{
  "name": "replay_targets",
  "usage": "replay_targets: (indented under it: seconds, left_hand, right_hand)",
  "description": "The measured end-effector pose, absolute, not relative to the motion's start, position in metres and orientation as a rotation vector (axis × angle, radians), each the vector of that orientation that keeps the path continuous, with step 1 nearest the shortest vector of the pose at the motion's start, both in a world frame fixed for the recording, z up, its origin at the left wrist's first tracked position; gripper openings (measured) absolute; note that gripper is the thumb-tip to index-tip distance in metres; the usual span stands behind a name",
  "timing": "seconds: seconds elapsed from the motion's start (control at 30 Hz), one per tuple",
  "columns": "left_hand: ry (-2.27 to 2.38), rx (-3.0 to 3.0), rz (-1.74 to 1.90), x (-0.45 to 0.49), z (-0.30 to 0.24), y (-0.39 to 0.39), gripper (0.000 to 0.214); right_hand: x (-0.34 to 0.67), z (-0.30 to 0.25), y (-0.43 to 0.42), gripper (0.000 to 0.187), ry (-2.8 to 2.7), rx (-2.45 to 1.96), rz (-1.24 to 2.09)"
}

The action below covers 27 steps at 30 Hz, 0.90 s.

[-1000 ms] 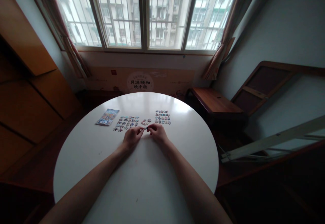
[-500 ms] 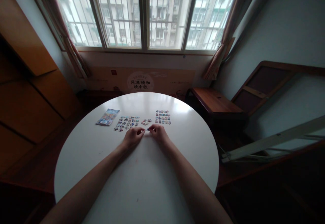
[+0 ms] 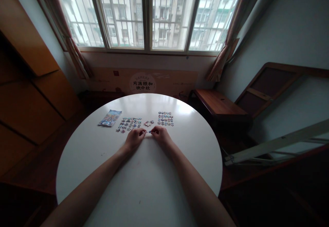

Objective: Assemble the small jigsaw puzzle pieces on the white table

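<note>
My left hand [image 3: 135, 138] and my right hand [image 3: 160, 134] rest side by side on the round white table [image 3: 144, 186], fingertips pinched together on a small jigsaw piece [image 3: 149, 131] between them. Just beyond the fingers lies a small cluster of joined pieces [image 3: 148, 123]. To its left spreads a group of loose puzzle pieces [image 3: 128, 124], and to its right lies a neater block of pieces [image 3: 165, 118]. A colourful picture card [image 3: 110, 117] lies at the far left of the row.
A dark wooden bench [image 3: 218, 105] stands right of the table under the window. A cardboard box with printed characters [image 3: 142, 82] leans below the sill. Wooden cabinets [image 3: 31, 93] line the left wall. A framed panel and pale beam [image 3: 277, 141] lean at the right.
Both hands have stayed pinched over the same spot, shifting only slightly. The camera has drifted a little.
</note>
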<state>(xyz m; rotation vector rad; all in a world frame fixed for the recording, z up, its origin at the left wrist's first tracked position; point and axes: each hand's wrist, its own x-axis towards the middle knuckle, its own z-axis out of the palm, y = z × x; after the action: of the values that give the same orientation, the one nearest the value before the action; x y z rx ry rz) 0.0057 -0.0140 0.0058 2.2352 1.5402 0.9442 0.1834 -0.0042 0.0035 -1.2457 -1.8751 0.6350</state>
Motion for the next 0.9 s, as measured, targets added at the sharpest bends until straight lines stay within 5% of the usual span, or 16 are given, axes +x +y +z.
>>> replay_targets:
  seconds: [0.9]
  left_hand:
    - [1.512,2.211,0.946,0.0071,0.0067,-0.0156,0.021]
  right_hand:
    - [0.1828,0.0036,-0.0049,0.009,-1.857,-1.246,0.636]
